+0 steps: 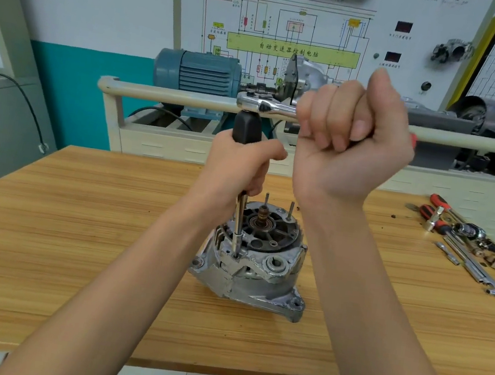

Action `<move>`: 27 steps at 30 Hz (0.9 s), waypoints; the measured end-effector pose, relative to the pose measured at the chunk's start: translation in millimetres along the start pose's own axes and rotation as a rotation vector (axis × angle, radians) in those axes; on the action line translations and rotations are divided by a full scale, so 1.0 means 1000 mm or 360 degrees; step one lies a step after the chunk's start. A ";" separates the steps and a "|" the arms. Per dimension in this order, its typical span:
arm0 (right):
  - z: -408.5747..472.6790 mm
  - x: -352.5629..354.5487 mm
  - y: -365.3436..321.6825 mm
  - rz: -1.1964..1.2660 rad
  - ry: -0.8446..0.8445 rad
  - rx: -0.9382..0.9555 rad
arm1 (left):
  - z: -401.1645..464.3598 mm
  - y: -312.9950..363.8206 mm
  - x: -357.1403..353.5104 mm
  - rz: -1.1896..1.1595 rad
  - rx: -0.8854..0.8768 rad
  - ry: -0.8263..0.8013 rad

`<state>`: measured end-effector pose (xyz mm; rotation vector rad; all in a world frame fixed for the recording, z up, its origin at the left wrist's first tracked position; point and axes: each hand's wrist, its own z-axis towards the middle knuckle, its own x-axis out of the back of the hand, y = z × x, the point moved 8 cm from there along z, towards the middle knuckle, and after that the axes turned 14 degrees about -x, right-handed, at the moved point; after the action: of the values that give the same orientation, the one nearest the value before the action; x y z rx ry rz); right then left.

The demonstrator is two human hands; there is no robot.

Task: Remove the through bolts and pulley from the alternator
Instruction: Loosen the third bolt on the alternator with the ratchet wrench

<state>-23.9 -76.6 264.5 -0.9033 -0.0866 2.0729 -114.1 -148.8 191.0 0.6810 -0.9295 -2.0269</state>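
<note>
A grey metal alternator (255, 270) stands on the wooden table (77, 228), its open rear end facing up with the rotor shaft and two upright studs showing. A long driver shaft (238, 224) stands vertically with its tip in a bolt hole on the alternator's left rim. My left hand (236, 167) grips the driver's black handle (247, 127). A chrome ratchet (265, 104) sits on top of that handle and points right. My right hand (350, 138) grips the ratchet's handle in a fist. The pulley is hidden under the alternator.
Loose tools (465, 244) lie at the table's right: red-handled screwdrivers, sockets and extension bars. Behind the table stands a cream training bench with a rail (170, 95), a blue motor (198, 70) and a wiring-diagram board. My feet show below the near table edge.
</note>
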 end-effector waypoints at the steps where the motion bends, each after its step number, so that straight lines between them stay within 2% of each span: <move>1: 0.006 0.007 0.003 0.0106 0.0052 -0.0129 | 0.000 0.000 -0.004 -0.0109 0.0035 -0.0151; 4: 0.019 0.027 0.015 0.0507 0.0207 -0.0463 | -0.002 0.004 -0.013 -0.0358 0.0146 -0.0563; 6: 0.022 0.034 0.020 0.0660 0.0256 -0.0519 | -0.002 0.004 -0.016 -0.0393 0.0187 -0.0619; 8: 0.023 0.037 0.020 0.0648 0.0299 -0.0482 | 0.001 0.002 -0.015 -0.0323 0.0194 -0.0491; 10: 0.020 0.036 0.015 0.0531 0.0320 -0.0392 | 0.003 0.000 -0.009 -0.0163 0.0133 -0.0253; 14: 0.006 0.017 0.006 0.0178 0.0183 -0.0165 | 0.000 0.002 0.005 0.0125 -0.0037 0.0268; 16: -0.003 0.002 0.001 -0.0007 0.0069 0.0015 | -0.001 0.005 0.007 0.0215 -0.0094 0.0395; 18: -0.010 -0.009 -0.002 -0.0139 0.0021 0.0186 | -0.002 0.006 0.007 0.0234 -0.0105 0.0398; 20: -0.010 -0.011 -0.001 -0.0168 -0.0005 0.0197 | -0.002 0.005 0.005 0.0159 -0.0069 0.0287; 23: 0.004 0.001 0.003 -0.0018 0.0045 -0.0065 | 0.000 0.006 0.001 -0.0049 0.0009 -0.0055; 27: 0.020 0.027 0.021 0.0547 0.0229 -0.0521 | -0.002 0.009 -0.011 -0.0299 0.0134 -0.0547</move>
<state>-61.0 -65.2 256.5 -1.3422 -0.2108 2.3418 -102.3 -144.0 198.3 0.4855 -1.1911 -2.3298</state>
